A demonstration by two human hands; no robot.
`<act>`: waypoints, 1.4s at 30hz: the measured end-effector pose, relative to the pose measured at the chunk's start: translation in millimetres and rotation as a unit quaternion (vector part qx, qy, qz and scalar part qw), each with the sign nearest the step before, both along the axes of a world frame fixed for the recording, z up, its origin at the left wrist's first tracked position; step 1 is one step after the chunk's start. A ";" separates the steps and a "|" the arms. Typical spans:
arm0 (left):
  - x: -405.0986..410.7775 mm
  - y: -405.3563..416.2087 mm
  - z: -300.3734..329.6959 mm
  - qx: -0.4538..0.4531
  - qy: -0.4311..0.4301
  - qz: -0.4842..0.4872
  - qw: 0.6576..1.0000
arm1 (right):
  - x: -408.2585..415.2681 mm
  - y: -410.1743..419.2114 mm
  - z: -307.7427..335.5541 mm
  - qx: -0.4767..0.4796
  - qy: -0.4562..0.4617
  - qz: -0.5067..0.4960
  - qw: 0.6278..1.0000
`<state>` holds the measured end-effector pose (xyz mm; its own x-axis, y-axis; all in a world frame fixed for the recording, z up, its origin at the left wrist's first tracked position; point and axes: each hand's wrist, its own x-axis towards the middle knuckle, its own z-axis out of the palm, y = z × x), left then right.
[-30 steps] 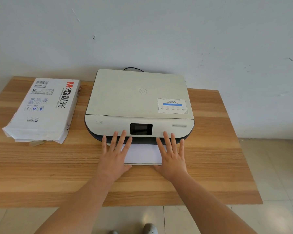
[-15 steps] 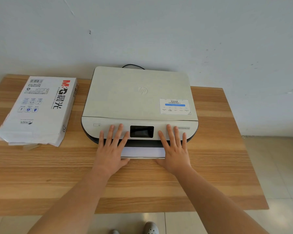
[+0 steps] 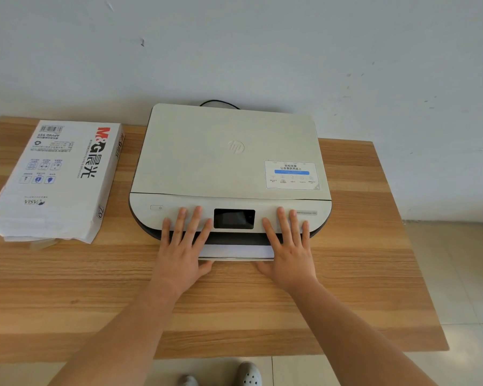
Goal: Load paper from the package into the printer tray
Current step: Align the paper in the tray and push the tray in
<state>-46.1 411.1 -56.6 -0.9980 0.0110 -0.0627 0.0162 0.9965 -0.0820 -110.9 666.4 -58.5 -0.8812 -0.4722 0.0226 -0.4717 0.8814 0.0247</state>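
Observation:
A white flatbed printer (image 3: 229, 151) sits at the back middle of the wooden table (image 3: 67, 288). Its paper tray (image 3: 236, 252) sticks out a short way from the front slot, with white paper lying in it. My left hand (image 3: 183, 246) lies flat with fingers spread over the tray's left end, fingertips on the printer's front panel. My right hand (image 3: 289, 246) lies the same way on the tray's right end. Neither hand grips anything. The opened white paper package (image 3: 56, 179) lies to the left of the printer.
A black cable (image 3: 219, 103) runs behind the printer to the wall. The table's right edge (image 3: 407, 246) drops to a tiled floor. My shoes (image 3: 248, 373) show below the front edge.
Both hands have moved forward toward the printer and the tray has slid further in; less paper shows in front than a second ago.

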 end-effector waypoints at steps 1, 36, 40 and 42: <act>-0.2 -0.1 -0.9 0.002 0.005 0.000 1.000 | -0.4 -0.2 -1.1 -0.002 0.002 -0.001 1.000; -4.6 6.1 -15.1 0.021 0.060 0.009 0.998 | -3.1 -1.1 -17.2 -0.011 0.050 -0.006 0.999; -5.4 6.7 -17.6 0.024 0.073 0.010 0.997 | -4.4 -2.7 -21.2 -0.023 0.062 -0.008 0.998; -5.6 7.3 -18.2 0.029 0.084 0.011 0.996 | -5.0 -4.1 -23.5 -0.030 0.070 -0.012 0.997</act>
<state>-51.7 418.4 -74.8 -0.9943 -0.0112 0.1057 -0.0138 0.9996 -0.0237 -115.9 662.3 -82.1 -0.8787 -0.4451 0.1729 -0.4460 0.8943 0.0354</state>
